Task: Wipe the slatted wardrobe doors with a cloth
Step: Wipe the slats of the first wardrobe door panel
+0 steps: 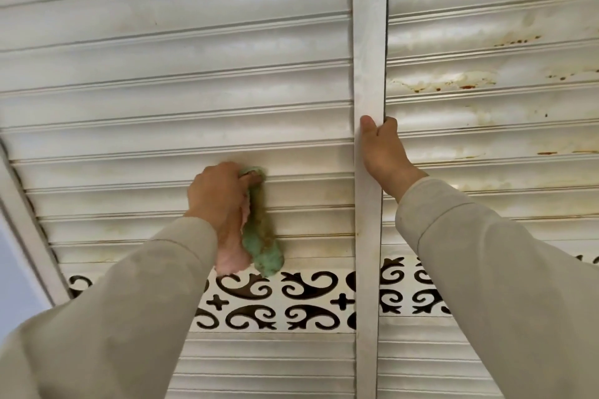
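Cloth (259, 236) in left hand (217, 194) grip (hangs below), on slats (162, 107)

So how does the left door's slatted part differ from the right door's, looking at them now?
The left door slats look mostly white with faint yellowing, while the right door slats carry rusty brown streaks and spots. The left hand holds a green and pink cloth against the left slats; the right slats have no cloth on them, and the right hand grips the door edge beside them. Both are white horizontal louvres.
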A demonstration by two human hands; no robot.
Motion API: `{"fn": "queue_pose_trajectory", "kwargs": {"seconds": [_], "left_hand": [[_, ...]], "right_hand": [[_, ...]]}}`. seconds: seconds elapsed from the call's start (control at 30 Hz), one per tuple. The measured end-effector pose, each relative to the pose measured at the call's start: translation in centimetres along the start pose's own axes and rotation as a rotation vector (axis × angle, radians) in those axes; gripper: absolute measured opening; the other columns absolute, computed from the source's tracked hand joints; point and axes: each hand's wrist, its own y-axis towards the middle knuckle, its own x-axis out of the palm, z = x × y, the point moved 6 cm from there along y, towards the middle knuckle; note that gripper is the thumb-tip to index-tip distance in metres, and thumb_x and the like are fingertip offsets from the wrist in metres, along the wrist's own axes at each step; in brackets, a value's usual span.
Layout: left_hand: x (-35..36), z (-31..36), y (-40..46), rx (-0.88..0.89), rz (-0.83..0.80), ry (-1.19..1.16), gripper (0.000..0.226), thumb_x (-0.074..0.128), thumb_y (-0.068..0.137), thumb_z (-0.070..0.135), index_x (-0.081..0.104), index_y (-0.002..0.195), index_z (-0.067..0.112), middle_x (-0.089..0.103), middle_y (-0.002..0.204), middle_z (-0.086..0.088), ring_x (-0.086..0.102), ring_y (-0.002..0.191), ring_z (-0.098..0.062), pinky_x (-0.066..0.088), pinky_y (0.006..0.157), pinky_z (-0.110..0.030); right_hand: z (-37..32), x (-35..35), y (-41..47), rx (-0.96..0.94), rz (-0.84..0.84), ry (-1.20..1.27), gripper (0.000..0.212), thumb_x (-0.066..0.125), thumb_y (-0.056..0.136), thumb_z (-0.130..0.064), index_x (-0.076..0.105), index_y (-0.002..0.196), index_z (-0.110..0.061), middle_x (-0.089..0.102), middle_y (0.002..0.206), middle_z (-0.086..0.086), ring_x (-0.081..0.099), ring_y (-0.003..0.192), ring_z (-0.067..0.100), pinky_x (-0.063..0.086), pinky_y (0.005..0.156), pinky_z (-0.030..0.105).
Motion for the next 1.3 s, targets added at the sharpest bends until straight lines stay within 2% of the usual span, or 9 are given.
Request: {"fn": "queue_pose_trajectory", "kwargs": {"seconds": [0.2, 0.37, 0.47, 0.57, 0.67, 0.73, 0.97, 1.13, 1.3], "left_hand": [[-0.5, -2.7, -0.5, -0.542, 0.348, -0.802, 0.042, 0.036, 0.097, 0.05, 0.057, 0.094, 0.014, 0.066, 0.094, -0.008, 0.059, 0.089, -0.029, 0.048, 0.088, -0.038], [1.7, 5.4, -0.7, -0.294, 0.177, -1.209, 0.029, 0.057, 0.098, 0.032, 0.055, 0.076, 0.014, 0.063, 0.058, -0.006, 0.061, 0.054, -0.027, 0.055, 0.06, -0.035], [3.8, 11.3, -1.5, -0.196, -0.075, -1.401, 0.021, 0.065, 0.095, 0.016, 0.061, 0.079, 0.003, 0.065, 0.066, -0.017, 0.061, 0.055, -0.03, 0.058, 0.055, -0.034], [5.8, 15.3, -2.0, -0.142, -0.128, -1.337, 0.023, 0.07, 0.089, 0.026, 0.067, 0.076, 0.007, 0.072, 0.073, -0.01, 0.068, 0.067, -0.032, 0.062, 0.068, -0.038], [5.9, 15.9, -2.7, -0.052, 0.041, -1.112, 0.021, 0.067, 0.091, 0.031, 0.067, 0.076, 0.015, 0.067, 0.064, 0.005, 0.061, 0.06, 0.0, 0.051, 0.061, -0.017], [5.4, 15.4, -3.3, 0.039, 0.11, -1.013, 0.015, 0.063, 0.095, 0.022, 0.063, 0.081, 0.015, 0.062, 0.066, 0.011, 0.055, 0.06, 0.005, 0.04, 0.055, -0.01], [3.5, 8.8, -1.5, 0.108, 0.266, -0.712, 0.008, 0.058, 0.094, 0.015, 0.061, 0.088, 0.012, 0.061, 0.079, -0.002, 0.054, 0.073, -0.023, 0.037, 0.063, -0.027], [0.8, -2.2, 0.6, -0.211, 0.357, -0.612, 0.012, 0.052, 0.097, 0.025, 0.059, 0.095, 0.015, 0.065, 0.09, -0.012, 0.059, 0.084, -0.031, 0.045, 0.075, -0.032], [-1.3, -11.6, 2.0, -0.606, 0.358, -0.715, 0.034, 0.048, 0.092, 0.044, 0.062, 0.097, 0.013, 0.069, 0.099, -0.015, 0.064, 0.097, -0.039, 0.054, 0.088, -0.047]], "right_hand": [[0.0, 0.0, 0.2, -0.006, -0.024, 0.002, 0.049, 0.035, 0.105, -0.043, 0.029, 0.141, -0.01, 0.05, 0.118, 0.001, 0.048, 0.104, 0.02, 0.034, 0.086, 0.029], [0.4, 0.1, 0.7, -0.007, -0.035, 0.015, 0.052, 0.036, 0.105, -0.044, 0.026, 0.145, -0.012, 0.051, 0.121, 0.001, 0.049, 0.108, 0.021, 0.035, 0.089, 0.029], [0.6, 0.1, 0.9, -0.011, -0.036, 0.022, 0.053, 0.037, 0.105, -0.044, 0.026, 0.145, -0.012, 0.05, 0.12, 0.0, 0.048, 0.108, 0.019, 0.035, 0.089, 0.028], [0.5, 0.1, 0.8, -0.012, -0.017, 0.034, 0.049, 0.037, 0.105, -0.043, 0.029, 0.142, -0.012, 0.05, 0.116, 0.0, 0.05, 0.106, 0.019, 0.036, 0.087, 0.028], [0.7, 0.1, 0.9, 0.003, -0.01, 0.061, 0.048, 0.038, 0.105, -0.041, 0.03, 0.141, -0.011, 0.051, 0.115, 0.0, 0.05, 0.103, 0.016, 0.036, 0.085, 0.027], [0.7, 0.1, 1.0, -0.004, -0.009, 0.063, 0.048, 0.039, 0.105, -0.041, 0.03, 0.142, -0.011, 0.053, 0.118, 0.001, 0.051, 0.104, 0.016, 0.037, 0.086, 0.027], [1.1, 0.1, 1.1, 0.019, -0.044, 0.041, 0.054, 0.039, 0.103, -0.047, 0.029, 0.144, -0.014, 0.053, 0.123, 0.0, 0.051, 0.109, 0.02, 0.038, 0.092, 0.03], [1.4, -0.1, 1.0, 0.081, 0.049, 0.003, 0.055, 0.043, 0.099, -0.052, 0.035, 0.141, -0.017, 0.05, 0.132, 0.007, 0.051, 0.117, 0.028, 0.043, 0.099, 0.039], [0.4, -1.1, -1.5, 0.147, 0.471, -0.232, 0.058, 0.061, 0.087, -0.057, 0.049, 0.122, -0.013, 0.044, 0.131, 0.012, 0.043, 0.122, 0.034, 0.04, 0.101, 0.046]]}}
